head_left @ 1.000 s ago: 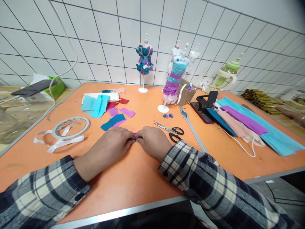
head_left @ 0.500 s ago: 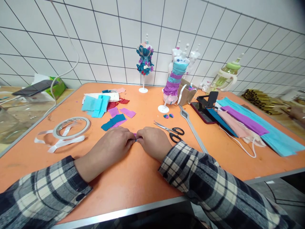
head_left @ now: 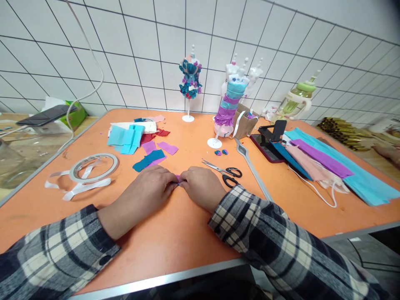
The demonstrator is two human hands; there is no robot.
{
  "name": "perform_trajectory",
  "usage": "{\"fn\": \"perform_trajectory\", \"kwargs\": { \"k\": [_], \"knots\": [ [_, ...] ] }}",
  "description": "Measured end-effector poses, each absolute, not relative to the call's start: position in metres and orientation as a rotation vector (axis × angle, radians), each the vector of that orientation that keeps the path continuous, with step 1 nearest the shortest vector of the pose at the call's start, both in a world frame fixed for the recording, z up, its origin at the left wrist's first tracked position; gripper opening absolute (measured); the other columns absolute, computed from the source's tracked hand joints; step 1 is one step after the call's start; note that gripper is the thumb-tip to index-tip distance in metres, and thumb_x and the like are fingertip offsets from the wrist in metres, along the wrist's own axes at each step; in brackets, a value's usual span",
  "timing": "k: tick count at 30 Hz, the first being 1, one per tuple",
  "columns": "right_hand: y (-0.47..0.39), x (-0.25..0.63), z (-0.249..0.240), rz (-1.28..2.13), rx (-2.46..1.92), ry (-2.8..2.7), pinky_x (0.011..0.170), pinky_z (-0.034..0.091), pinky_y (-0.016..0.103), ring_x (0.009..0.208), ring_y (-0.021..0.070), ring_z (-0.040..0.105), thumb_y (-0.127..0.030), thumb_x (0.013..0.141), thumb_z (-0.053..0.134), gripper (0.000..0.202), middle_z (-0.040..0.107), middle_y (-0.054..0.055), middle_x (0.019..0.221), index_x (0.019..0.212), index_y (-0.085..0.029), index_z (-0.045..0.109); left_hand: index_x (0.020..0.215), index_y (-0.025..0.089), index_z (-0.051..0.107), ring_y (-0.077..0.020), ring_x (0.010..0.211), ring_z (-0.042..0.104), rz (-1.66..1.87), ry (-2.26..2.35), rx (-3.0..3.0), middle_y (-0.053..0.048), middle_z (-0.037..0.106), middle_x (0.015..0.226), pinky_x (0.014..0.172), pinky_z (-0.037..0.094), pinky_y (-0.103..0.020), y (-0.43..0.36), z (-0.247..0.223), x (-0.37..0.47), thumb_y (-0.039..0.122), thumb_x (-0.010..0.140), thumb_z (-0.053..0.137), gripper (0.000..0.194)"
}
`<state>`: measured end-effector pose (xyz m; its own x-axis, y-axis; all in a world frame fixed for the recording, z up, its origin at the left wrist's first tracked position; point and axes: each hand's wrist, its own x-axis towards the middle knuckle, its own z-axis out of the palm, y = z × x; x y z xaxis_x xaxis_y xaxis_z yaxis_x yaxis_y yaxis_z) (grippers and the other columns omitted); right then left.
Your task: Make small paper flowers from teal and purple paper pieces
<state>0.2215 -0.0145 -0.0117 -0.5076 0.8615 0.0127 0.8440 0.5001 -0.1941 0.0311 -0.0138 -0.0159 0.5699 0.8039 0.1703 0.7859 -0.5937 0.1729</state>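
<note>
Just left of the scissors (head_left: 222, 170), a small purple scrap (head_left: 178, 178) is being pinched by the left hand (head_left: 153, 187) and the right hand (head_left: 203, 187), fingertips close together. Hardly any shift is being shown since a second ago; the scrap is probably still being shaped.

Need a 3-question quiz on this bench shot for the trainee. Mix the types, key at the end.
1. Name the cutting tool that lies beside the right hand.
2. True or false: the tape roll lies to the right of that tool.
3. Fill in the missing colour: the grip of the left hand meets the other hand's at a small piece coloured ____ and blue.

Key
1. Scissors.
2. False: the tape roll lies on the left side of the table.
3. Purple; the small piece is mostly hidden by the hands.
</note>
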Motion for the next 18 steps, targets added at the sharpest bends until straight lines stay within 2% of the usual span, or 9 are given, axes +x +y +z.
{"fn": "perform_trajectory", "kwargs": {
  "k": [8, 13, 18],
  "knots": [
    [-0.0137, 0.2216, -0.0159, 0.294, -1.499, -2.545, 0.076, 0.047, 0.032, 0.096, 0.023, 0.07, -0.026, 0.102, 0.052, 0.024, 0.077, 0.008, 0.103, 0.112, -0.019, 0.073, 0.093, 0.02, 0.081, -0.0282, 0.086, 0.071, 0.357, 1.306, 2.796, -0.01, 0.08, 0.089, 0.078, 0.054, -0.041, -0.014, -0.0135, 0.0342, 0.015, 0.092, 0.054, 0.027],
    [-0.0142, 0.2213, -0.014, 0.274, -1.506, -2.596, 0.071, 0.045, 0.032, 0.092, 0.0231, 0.07, -0.025, 0.103, 0.048, 0.028, 0.075, 0.009, 0.101, 0.107, -0.02, 0.076, 0.092, 0.017, 0.08, -0.0287, 0.09, 0.071, 0.352, 1.296, 2.847, -0.011, 0.079, 0.091, 0.082, 0.055, -0.042, -0.0155, -0.012, 0.0342, 0.014, 0.093, 0.053, 0.027],
    [-0.0146, 0.2216, -0.0123, 0.276, -1.483, -2.581, 0.069, 0.045, 0.031, 0.092, 0.0221, 0.069, -0.027, 0.103, 0.05, 0.026, 0.072, 0.007, 0.103, 0.108, -0.022, 0.076, 0.093, 0.02, 0.08, -0.0281, 0.089, 0.072, 0.353, 1.33, 2.801, -0.01, 0.08, 0.09, 0.082, 0.054, -0.043, -0.0153, -0.0126, 0.0336, 0.015, 0.091, 0.054, 0.026]
  ]
}}
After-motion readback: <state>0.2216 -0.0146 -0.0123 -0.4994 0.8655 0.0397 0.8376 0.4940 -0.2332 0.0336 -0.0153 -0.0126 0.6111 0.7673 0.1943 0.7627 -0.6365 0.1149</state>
